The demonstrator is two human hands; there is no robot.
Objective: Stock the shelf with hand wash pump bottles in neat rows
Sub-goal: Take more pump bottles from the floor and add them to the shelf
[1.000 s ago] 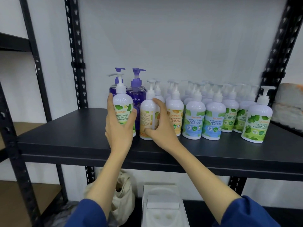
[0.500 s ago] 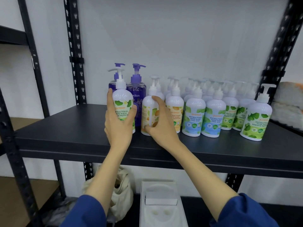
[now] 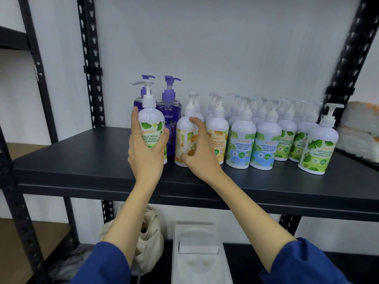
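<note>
**shelfstacker:** Bottles like these get handled by the body, right? The green-label bottle point(image 3: 152, 132) is wrapped by the left hand point(image 3: 146, 154) around its belly, thumb on one side and fingers on the other, near the front-left end of the rows on the shelf point(image 3: 82, 160). The orange-label bottle point(image 3: 185, 140) just beside it is pinched by the right hand point(image 3: 200, 149), fingertips high on the shoulder and thumb low near the base.

**pumpguy:** Yep, the wide middle is where they should be gripped. The plastic looks glossy, so some slip can be expected, probably worse over the label film. Full ones are likely weighty for their size and stiff enough not to dent. The pump head shouldn't be grabbed: it's thin, it can turn or get pressed down, and a tall bottle is tipped easily from up there.

**shelfstacker:** And the purple bottles point(image 3: 169, 119) right behind?

**pumpguy:** Touching or a hair apart, can't be told. Neighbours could be knocked over if a bottle is shoved rather than slid upright.
</note>
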